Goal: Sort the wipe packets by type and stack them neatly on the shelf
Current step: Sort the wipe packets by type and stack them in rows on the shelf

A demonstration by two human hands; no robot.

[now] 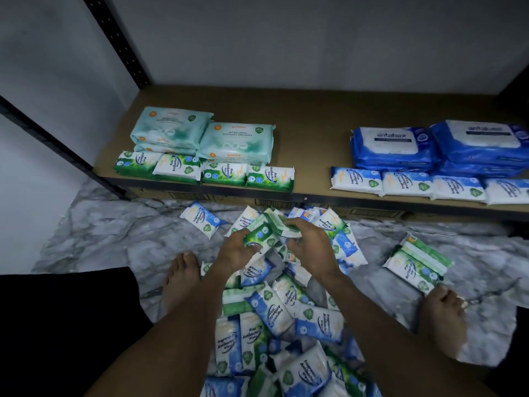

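The left hand is gripping green pine packets while the right hand is pinching one more, probably wanting flush edges before shelving.

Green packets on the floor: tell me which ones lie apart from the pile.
The small green stack beside the right foot, alone on the floor right of the pile; the other green ones there are mixed in with blue ones.
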